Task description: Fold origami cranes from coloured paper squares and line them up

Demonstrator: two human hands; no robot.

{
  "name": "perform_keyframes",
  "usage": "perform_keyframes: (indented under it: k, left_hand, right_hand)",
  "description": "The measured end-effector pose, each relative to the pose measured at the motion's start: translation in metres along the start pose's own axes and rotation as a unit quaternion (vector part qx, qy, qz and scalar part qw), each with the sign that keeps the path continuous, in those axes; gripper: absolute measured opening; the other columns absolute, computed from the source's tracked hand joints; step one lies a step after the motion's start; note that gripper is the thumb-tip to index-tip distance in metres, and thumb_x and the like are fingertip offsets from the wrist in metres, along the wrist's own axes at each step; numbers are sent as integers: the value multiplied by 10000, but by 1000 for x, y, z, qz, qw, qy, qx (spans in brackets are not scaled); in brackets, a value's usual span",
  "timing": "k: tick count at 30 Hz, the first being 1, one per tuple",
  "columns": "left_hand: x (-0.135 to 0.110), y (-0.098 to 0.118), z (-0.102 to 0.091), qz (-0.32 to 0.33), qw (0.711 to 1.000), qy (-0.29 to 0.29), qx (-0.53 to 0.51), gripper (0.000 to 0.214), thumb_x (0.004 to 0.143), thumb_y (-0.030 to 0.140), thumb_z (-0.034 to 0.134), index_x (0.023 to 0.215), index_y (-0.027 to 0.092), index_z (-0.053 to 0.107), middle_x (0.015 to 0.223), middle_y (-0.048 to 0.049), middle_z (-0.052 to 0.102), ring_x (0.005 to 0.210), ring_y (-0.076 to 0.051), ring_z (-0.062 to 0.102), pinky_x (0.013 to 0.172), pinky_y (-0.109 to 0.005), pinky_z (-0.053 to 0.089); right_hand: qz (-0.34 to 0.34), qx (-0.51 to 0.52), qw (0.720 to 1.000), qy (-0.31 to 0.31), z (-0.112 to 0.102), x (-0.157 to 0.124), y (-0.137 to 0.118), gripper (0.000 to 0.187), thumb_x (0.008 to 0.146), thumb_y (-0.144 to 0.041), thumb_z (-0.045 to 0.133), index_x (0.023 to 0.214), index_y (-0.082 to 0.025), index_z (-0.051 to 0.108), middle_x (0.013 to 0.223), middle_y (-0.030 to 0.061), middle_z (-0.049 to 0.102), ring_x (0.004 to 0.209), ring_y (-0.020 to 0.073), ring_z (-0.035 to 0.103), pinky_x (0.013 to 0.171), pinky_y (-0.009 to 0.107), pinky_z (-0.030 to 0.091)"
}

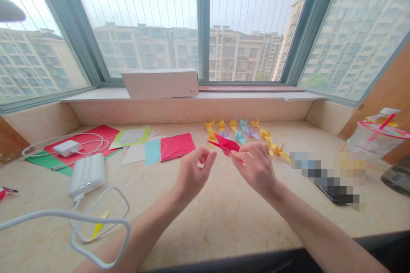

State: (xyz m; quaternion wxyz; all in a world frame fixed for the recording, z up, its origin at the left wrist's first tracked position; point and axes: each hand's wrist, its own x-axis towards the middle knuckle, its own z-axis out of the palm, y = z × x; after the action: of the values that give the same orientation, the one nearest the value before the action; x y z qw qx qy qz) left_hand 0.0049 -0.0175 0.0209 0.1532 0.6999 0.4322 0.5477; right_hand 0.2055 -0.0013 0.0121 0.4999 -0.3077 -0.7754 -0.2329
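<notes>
My right hand [255, 167] pinches a folded piece of red paper [226, 142] and holds it above the marble sill. My left hand [195, 169] is just left of it, fingers curled with thumb and forefinger close together, a small gap from the paper's left tip. Behind the hands lie several small folded paper cranes [243, 130] in yellow, blue and purple. A crumpled red sheet [177, 145] lies flat to the left, next to a light blue sheet [153, 151].
Red and green sheets [99, 133], a white charger [67, 148] and a white power bank [87, 174] with looping cables [96, 226] fill the left side. A white box [160, 83] sits on the ledge. A plastic cup with a straw [376, 136] and a phone [333, 192] are at right.
</notes>
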Motion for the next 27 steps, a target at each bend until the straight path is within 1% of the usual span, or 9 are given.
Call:
perform_keyframes:
  k: [2, 3, 5, 10, 13, 17, 19, 23, 27]
  left_hand:
    - [-3, 2, 5, -96, 985, -107, -93, 416, 940, 477, 522, 671, 167, 591, 523, 11, 580, 469, -126, 565, 503, -227, 435]
    - [-5, 2, 9, -128, 972, -141, -140, 409, 935, 492, 527, 736, 149, 625, 600, -15, 644, 494, -130, 605, 512, -228, 447]
    - [-7, 1, 15, -157, 950, -160, -216, 406, 918, 508, 554, 882, 123, 675, 763, -68, 720, 573, -152, 665, 555, -243, 484]
    - [-5, -3, 19, -181, 919, -96, -335, 358, 872, 470, 648, 923, 120, 706, 865, -91, 757, 785, -207, 709, 754, -316, 553]
    - [-1, -3, 16, -192, 903, -78, -375, 343, 844, 457, 687, 924, 124, 713, 920, -106, 763, 846, -238, 719, 800, -355, 560]
    - [0, -3, 14, -201, 892, -79, -398, 332, 824, 443, 717, 894, 118, 724, 888, -115, 763, 853, -252, 724, 796, -373, 565]
    - [-1, -2, 14, -203, 885, -88, -410, 315, 820, 423, 727, 904, 120, 728, 897, -112, 763, 864, -250, 722, 799, -369, 564]
    - [-3, -2, 15, -203, 874, -100, -430, 291, 828, 385, 728, 959, 125, 729, 907, -101, 762, 874, -239, 716, 816, -357, 554]
    - [-5, -3, 13, -192, 861, -103, -460, 270, 822, 329, 738, 1024, 151, 719, 1000, -99, 753, 890, -229, 706, 795, -343, 559]
  right_hand:
    - [-15, -22, 1000, 5, 0, -2, -2, 106, 891, -167, 668, 960, -245, 685, 896, 48, 660, 856, 222, 580, 782, 383, 397]
    - [-25, -28, 999, 1, 1, -4, -3, 134, 889, -167, 673, 993, -251, 683, 930, 54, 666, 879, 227, 583, 793, 387, 399]
    - [-49, -33, 998, -13, 1, -6, -7, 172, 886, -167, 681, 1038, -249, 678, 970, 68, 679, 906, 234, 589, 813, 397, 405]
    - [-104, -4, 993, -64, 2, -6, -16, 233, 897, -142, 663, 1109, -237, 666, 1062, 72, 715, 967, 228, 614, 881, 406, 414]
    - [-115, 53, 990, -68, 1, -6, -19, 243, 901, -143, 653, 1117, -254, 657, 1089, 54, 718, 992, 208, 632, 918, 399, 430]
    - [-39, 115, 993, -10, 2, -7, -18, 280, 886, -183, 667, 1152, -261, 632, 1116, 78, 688, 1034, 239, 629, 902, 424, 477]
    - [-6, 116, 993, -14, 4, -6, -17, 322, 894, -209, 660, 1210, -256, 613, 1202, 111, 651, 1114, 274, 603, 921, 457, 480]
    - [-27, 116, 990, -72, 7, -3, -12, 342, 909, -212, 644, 1248, -251, 619, 1282, 124, 607, 1186, 290, 565, 968, 481, 466]
    - [-32, 111, 990, -75, 8, -1, -8, 339, 903, -183, 648, 1234, -253, 642, 1250, 113, 626, 1182, 280, 562, 983, 478, 455]
